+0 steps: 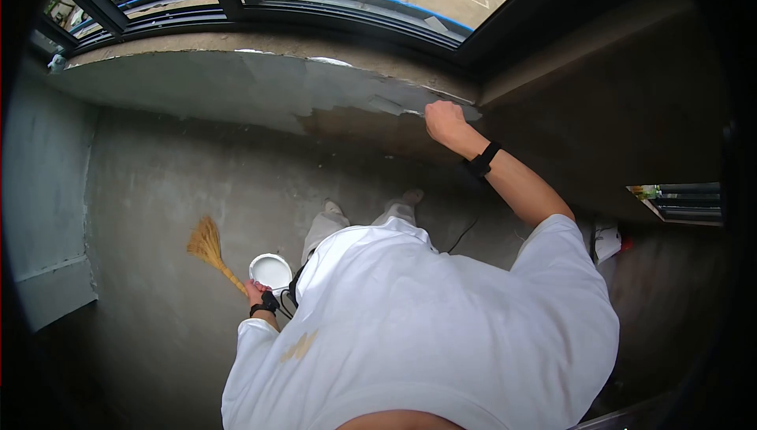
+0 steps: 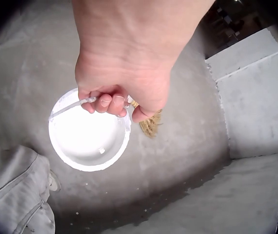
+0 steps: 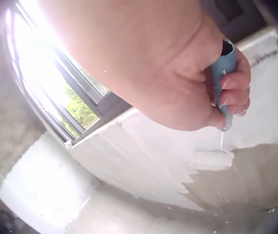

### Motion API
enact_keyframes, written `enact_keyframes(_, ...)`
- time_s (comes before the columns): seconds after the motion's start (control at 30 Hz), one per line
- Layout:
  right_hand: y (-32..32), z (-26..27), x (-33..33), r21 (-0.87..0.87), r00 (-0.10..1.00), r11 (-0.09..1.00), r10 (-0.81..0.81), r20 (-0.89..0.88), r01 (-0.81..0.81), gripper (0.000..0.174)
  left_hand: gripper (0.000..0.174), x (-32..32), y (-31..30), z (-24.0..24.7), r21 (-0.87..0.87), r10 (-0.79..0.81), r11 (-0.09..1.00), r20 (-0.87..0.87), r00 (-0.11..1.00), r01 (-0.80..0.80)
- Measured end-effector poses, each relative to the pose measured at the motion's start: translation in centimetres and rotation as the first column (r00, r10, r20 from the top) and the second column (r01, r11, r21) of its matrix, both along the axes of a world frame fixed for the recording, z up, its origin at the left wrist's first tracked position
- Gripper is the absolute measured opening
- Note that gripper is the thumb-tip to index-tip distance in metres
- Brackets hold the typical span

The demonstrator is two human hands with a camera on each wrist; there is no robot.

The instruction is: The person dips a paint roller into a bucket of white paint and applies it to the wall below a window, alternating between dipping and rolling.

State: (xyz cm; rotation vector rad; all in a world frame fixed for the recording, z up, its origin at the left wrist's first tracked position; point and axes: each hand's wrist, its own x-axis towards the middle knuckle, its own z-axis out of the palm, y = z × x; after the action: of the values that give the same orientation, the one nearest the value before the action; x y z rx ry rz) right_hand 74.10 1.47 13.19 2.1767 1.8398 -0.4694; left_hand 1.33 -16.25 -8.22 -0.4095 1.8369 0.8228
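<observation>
My left hand (image 1: 255, 293) hangs low by my left side, fingers curled round the wire handle (image 2: 71, 108) of a white bucket (image 2: 90, 167). White paint (image 2: 80, 136) shows inside it. Stretched forward, my right hand (image 1: 446, 124) grips the blue handle (image 3: 222, 68) of a paint roller (image 3: 212, 160). The roller's white sleeve lies against the low wall (image 1: 236, 83) under the window, at the border between its pale coated part and a bare brown patch (image 3: 251, 175). A straw broom (image 1: 206, 244) overlaps the left hand in the left wrist view.
A window frame (image 1: 347, 16) and rough sill (image 1: 197, 42) run above the wall. A brown side wall (image 1: 599, 114) stands to the right, a pale one (image 1: 47, 170) to the left. My feet are on the grey floor (image 1: 158, 162); a white object (image 1: 605, 242) sits at the right.
</observation>
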Motion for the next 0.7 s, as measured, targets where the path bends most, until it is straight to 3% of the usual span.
enact_keyframes(0.13,-1.0,2.4,1.2,0.002,1.0,1.0,-0.005,-0.003,0.005,0.017,0.034,-1.2,-0.6,-2.3,-0.057,-0.095,0.994,-0.088,0.992,0.09)
enact_keyframes(0.23,-0.4,-0.7,0.7,-0.042,1.0,0.999,-0.014,0.013,0.014,0.017,0.036,-1.8,-1.1,-3.0,-0.078,-0.142,0.988,-0.083,0.986,0.136)
enact_keyframes(0.33,0.8,-5.1,-0.5,-0.039,0.999,0.999,-0.036,-0.023,0.035,0.016,0.027,-0.9,-1.1,-1.7,-0.032,-0.009,0.999,-0.103,0.995,0.005)
enact_keyframes(0.47,1.6,-9.1,-2.1,-0.048,0.996,0.998,-0.054,-0.064,0.051,0.018,0.027,-0.5,-1.1,-0.3,0.017,0.032,0.999,-0.063,0.998,-0.031)
enact_keyframes(0.53,1.4,-9.5,-2.3,-0.041,0.996,0.998,-0.056,-0.068,0.054,0.019,0.036,-0.4,-0.9,-0.1,0.013,0.028,1.0,-0.07,0.997,-0.027)
enact_keyframes(0.7,-0.3,-6.9,-0.3,-0.019,0.996,0.998,-0.066,-0.055,0.065,0.019,0.036,-1.0,0.4,-0.5,0.031,0.019,0.999,-0.039,0.999,-0.018)
